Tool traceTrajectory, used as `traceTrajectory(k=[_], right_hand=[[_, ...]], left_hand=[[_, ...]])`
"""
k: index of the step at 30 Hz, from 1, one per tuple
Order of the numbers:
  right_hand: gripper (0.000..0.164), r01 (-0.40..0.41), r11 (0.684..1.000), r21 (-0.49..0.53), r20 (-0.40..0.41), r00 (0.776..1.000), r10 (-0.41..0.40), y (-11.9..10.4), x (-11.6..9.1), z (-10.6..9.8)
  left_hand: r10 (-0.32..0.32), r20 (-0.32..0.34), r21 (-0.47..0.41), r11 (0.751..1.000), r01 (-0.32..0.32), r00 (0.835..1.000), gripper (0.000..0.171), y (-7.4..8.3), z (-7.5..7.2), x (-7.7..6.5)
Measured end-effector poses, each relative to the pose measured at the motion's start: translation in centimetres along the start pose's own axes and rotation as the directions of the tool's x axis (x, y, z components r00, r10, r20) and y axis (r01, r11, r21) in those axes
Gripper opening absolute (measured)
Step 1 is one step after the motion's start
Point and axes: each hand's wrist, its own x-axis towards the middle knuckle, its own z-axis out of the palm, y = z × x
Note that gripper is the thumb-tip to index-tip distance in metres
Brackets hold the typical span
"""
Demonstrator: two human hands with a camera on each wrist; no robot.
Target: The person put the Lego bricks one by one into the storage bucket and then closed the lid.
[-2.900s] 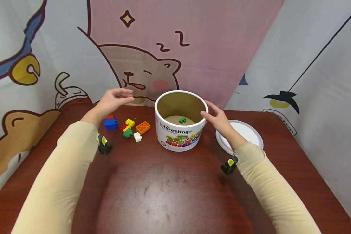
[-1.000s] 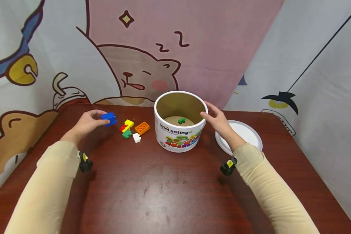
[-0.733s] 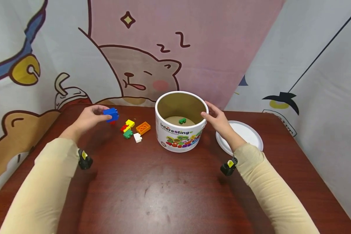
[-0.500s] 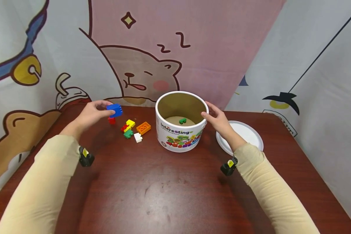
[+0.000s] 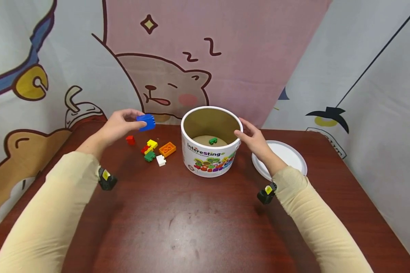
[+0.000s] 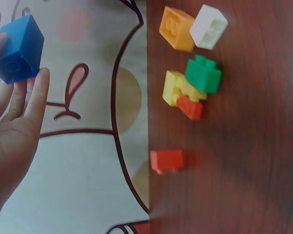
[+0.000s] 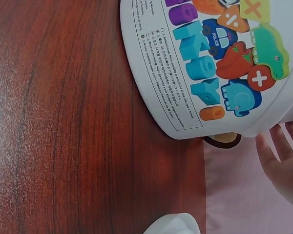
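My left hand (image 5: 121,126) pinches a blue toy brick (image 5: 146,122) between thumb and fingers, raised above the table left of the bucket. In the left wrist view the brick (image 6: 20,51) shows its smooth side and its underside. An open-topped white bucket (image 5: 208,161) with a printed label stands upright near the back of the table. On its right rim lies the thumb of my right hand (image 5: 254,140), with the fingers along the outer wall. A small green brick (image 5: 213,140) lies on the bucket floor.
Left of the bucket lie an orange brick (image 5: 167,149), a white brick (image 5: 161,160), a green brick (image 5: 149,156), joined yellow and red pieces (image 5: 152,144) and a red brick (image 5: 130,140). A white lid (image 5: 292,159) lies right of the bucket. A printed curtain hangs behind.
My left hand has picked up the blue brick from the table and carried it up and to the right, uncovering the red brick. The right hand stays at the bucket's rim.
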Motion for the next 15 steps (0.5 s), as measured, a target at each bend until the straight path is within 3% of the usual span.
traceTrajectory(k=[15], right_hand=[[0.057,0.012,0.999,-0.034,0.005,1.0,-0.012,-0.3,-0.2,0.1]], left_hand=[[0.106,0.038,-0.049,0.993,-0.104,0.994,0.046,4.1,2.5,1.7]])
